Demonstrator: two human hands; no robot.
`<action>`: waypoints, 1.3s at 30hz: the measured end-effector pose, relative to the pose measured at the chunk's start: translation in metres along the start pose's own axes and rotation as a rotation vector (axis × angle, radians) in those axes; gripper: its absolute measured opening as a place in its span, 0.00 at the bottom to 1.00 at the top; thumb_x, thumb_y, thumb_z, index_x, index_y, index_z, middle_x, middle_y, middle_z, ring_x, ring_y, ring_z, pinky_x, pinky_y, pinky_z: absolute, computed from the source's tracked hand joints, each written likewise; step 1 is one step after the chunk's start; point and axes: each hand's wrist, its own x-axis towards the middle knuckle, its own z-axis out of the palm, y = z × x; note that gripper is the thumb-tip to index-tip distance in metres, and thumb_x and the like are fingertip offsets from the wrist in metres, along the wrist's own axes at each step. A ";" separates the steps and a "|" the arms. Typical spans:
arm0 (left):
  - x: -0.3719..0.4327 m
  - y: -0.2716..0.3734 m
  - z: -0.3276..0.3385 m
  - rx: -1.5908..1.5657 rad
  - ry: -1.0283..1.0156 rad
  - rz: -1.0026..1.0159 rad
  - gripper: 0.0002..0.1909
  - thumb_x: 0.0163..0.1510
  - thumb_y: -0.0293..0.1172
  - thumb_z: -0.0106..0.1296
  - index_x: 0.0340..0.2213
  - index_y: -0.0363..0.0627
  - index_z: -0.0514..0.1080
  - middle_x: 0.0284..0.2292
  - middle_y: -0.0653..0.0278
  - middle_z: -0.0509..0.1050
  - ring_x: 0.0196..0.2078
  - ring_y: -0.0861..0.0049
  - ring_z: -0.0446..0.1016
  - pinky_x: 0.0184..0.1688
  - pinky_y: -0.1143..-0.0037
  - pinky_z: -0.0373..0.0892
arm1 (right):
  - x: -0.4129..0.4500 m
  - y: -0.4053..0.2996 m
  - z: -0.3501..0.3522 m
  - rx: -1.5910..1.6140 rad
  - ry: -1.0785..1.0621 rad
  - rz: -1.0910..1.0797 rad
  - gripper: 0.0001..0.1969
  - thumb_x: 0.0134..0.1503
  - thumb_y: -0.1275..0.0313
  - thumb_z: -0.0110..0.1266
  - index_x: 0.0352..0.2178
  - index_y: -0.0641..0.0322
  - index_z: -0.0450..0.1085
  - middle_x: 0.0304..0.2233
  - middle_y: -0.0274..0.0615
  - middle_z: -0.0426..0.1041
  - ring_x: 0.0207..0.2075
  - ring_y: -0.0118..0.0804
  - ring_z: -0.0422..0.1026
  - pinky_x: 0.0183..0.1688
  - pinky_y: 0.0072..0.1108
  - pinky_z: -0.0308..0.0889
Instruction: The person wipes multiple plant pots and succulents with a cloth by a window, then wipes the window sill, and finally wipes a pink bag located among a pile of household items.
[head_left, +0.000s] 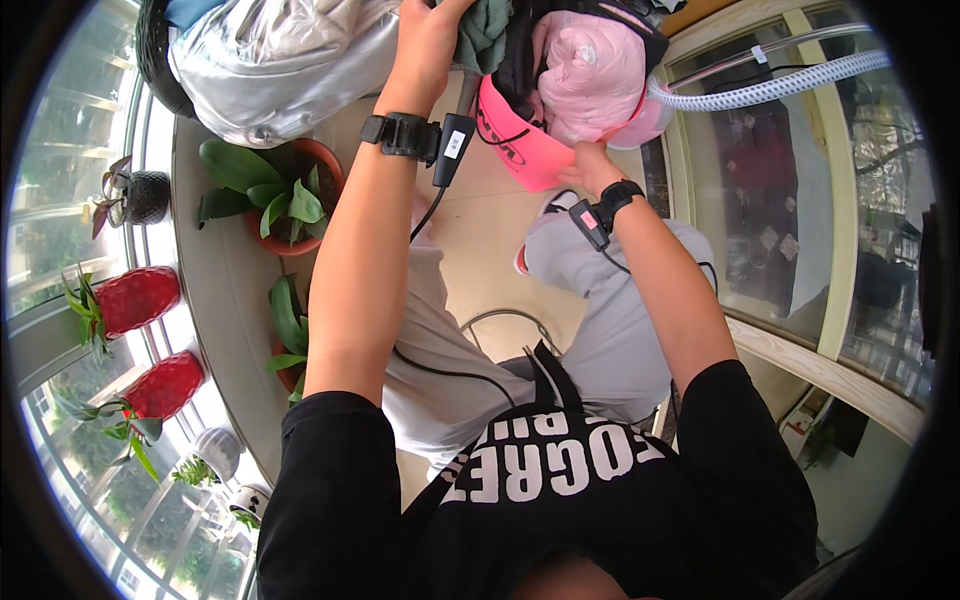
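At the top edge my left hand (429, 34) reaches against a dark green cloth (484, 37); its fingertips are cut off by the frame. My right hand (592, 169) grips the near side of a bright pink bag (517, 154) that bears black lettering. Inside the bag sit a bundled pale pink quilted fabric (592, 75) and some black fabric (517, 82). Each wrist wears a black strap with a small cabled box.
Left of my arm are a silver bundle (285, 67) and a potted plant (307, 187). Red pots (139, 300) line the window sill. On the right, a white ribbed hose (780, 82) passes a framed glass panel (757, 195). A stool's metal frame (510, 313) shows between my legs.
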 end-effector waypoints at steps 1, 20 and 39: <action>0.000 0.000 -0.001 0.039 -0.014 -0.005 0.17 0.59 0.30 0.55 0.48 0.41 0.69 0.36 0.69 0.76 0.34 0.85 0.74 0.38 0.82 0.70 | 0.003 0.005 -0.003 0.007 0.040 0.053 0.29 0.64 0.68 0.32 0.64 0.67 0.39 0.56 0.56 0.64 0.49 0.58 0.73 0.51 0.41 0.73; -0.020 0.028 -0.004 0.092 -0.079 0.011 0.17 0.60 0.29 0.52 0.50 0.40 0.68 0.36 0.69 0.76 0.32 0.85 0.74 0.36 0.82 0.70 | -0.144 0.127 -0.101 -0.337 -0.116 0.130 0.36 0.56 0.80 0.51 0.64 0.56 0.47 0.60 0.47 0.58 0.60 0.46 0.63 0.54 0.38 0.68; -0.052 0.022 0.015 0.664 -0.302 0.006 0.16 0.56 0.28 0.58 0.45 0.40 0.71 0.31 0.69 0.74 0.33 0.86 0.70 0.37 0.80 0.68 | -0.211 0.050 -0.063 -1.101 -0.638 -1.249 0.44 0.41 0.78 0.61 0.63 0.41 0.60 0.65 0.44 0.57 0.64 0.47 0.58 0.61 0.36 0.59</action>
